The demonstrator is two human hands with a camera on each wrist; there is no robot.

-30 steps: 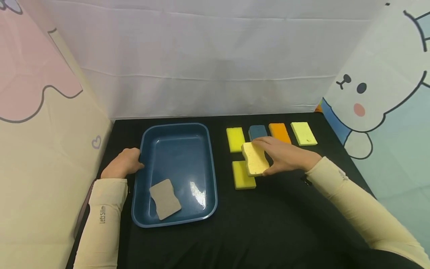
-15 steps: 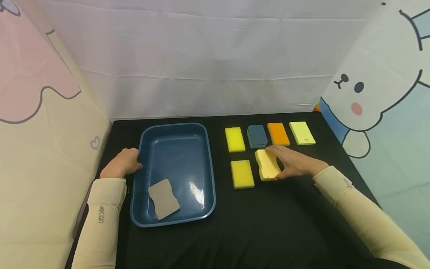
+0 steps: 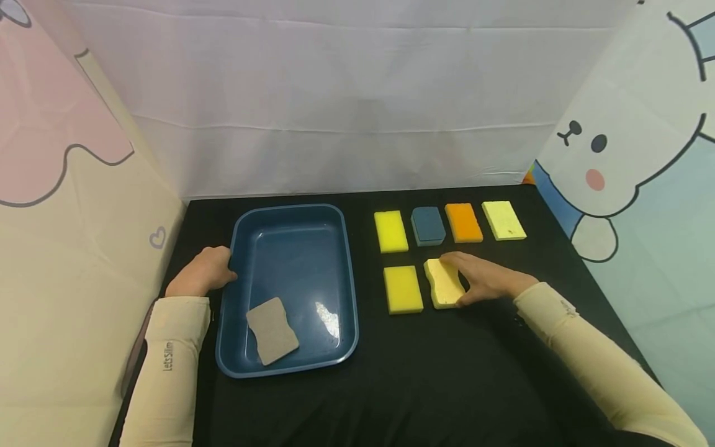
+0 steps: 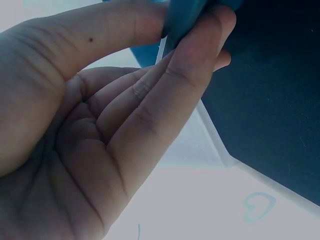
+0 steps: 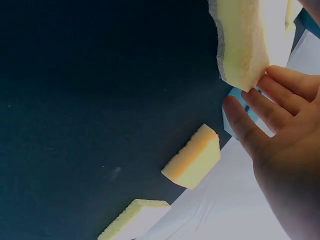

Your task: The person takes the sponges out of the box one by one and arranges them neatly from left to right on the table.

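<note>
My left hand point(image 3: 202, 273) pinches the left rim of a blue plastic tray point(image 3: 296, 214). In the left wrist view, the thumb and fingers point(image 4: 155, 110) meet on either side of that rim. Inside the tray lies a grey, wavy-sided sponge point(image 3: 272, 332), grey face up. My right hand point(image 3: 488, 277) holds a pale yellow wavy sponge point(image 3: 444, 284) by its two ends, thumb at the near end and fingers at the far one. A grey layer shows along this sponge point(image 5: 240, 45) in the right wrist view. Just left of it lies a yellow rectangular sponge point(image 3: 403, 290).
Behind, in a row, lie a yellow sponge point(image 3: 391, 231), a dark blue sponge point(image 3: 427, 226), an orange sponge point(image 3: 463, 222) and a pale yellow-green sponge point(image 3: 504, 221). A black cloth point(image 3: 424, 385) covers the table. Fabric walls point(image 3: 357, 99) stand at the back and sides.
My right hand has carried the pale yellow wavy sponge right and toward me, from over the front yellow sponge to beside it. My left hand stays on the tray rim.
</note>
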